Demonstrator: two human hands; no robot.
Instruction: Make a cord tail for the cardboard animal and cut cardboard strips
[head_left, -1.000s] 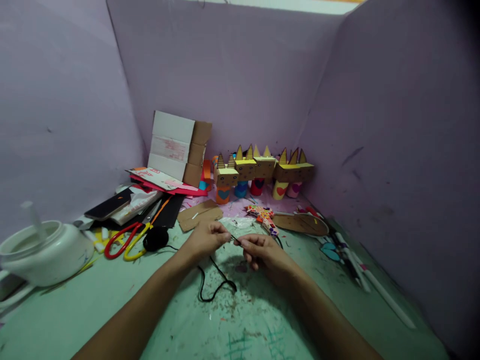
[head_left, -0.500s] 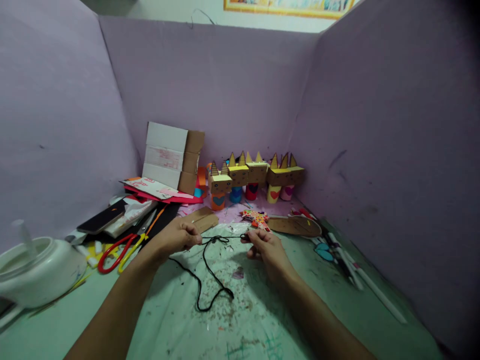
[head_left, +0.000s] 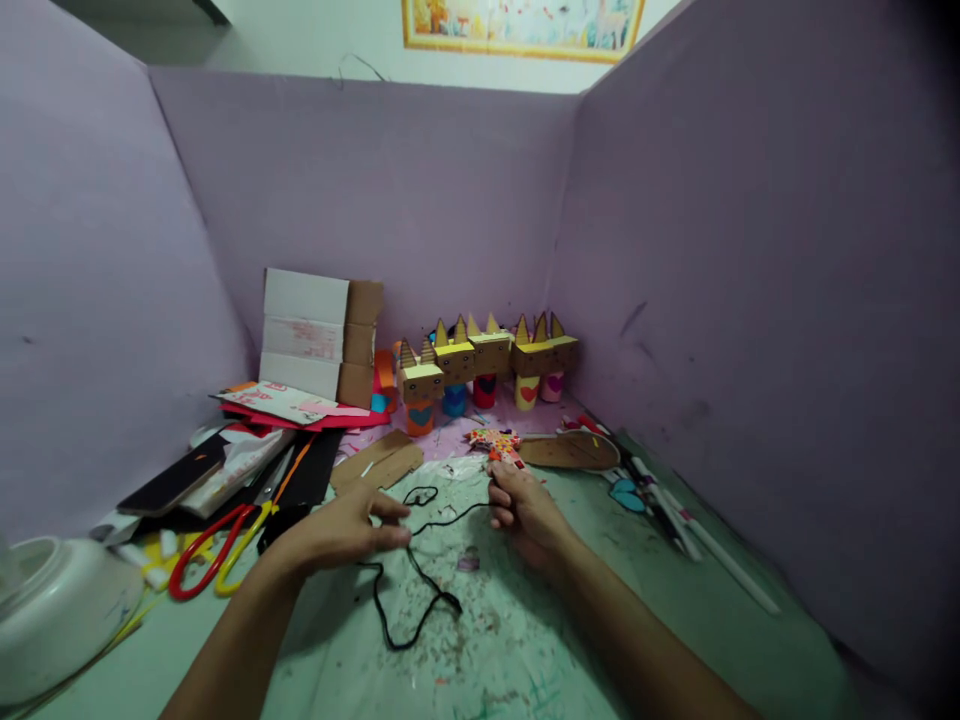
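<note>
A thin black cord [head_left: 409,640] lies in loose loops on the green table cover, with one strand rising toward the right. My right hand [head_left: 525,505] pinches that strand between closed fingers. At the left, my left hand [head_left: 341,530] hovers by the loops, its thumb and forefinger parted. The cord runs close to its thumb tip; whether they touch is unclear. Beyond my right hand lie a colourful patterned piece [head_left: 495,443] and a brown cardboard oval [head_left: 574,450].
Cardboard animal figures [head_left: 487,352] stand along the back. Scissors [head_left: 247,530], a phone [head_left: 174,475] and a white pot [head_left: 64,620] are at left, below a folded box [head_left: 304,335]. Pens [head_left: 667,510] line the right side. Purple panels [head_left: 360,180] enclose three sides.
My left hand has let go of the cord and its fingers have parted. The taut stretch between my hands has slackened and dropped. The camera view has shifted.
</note>
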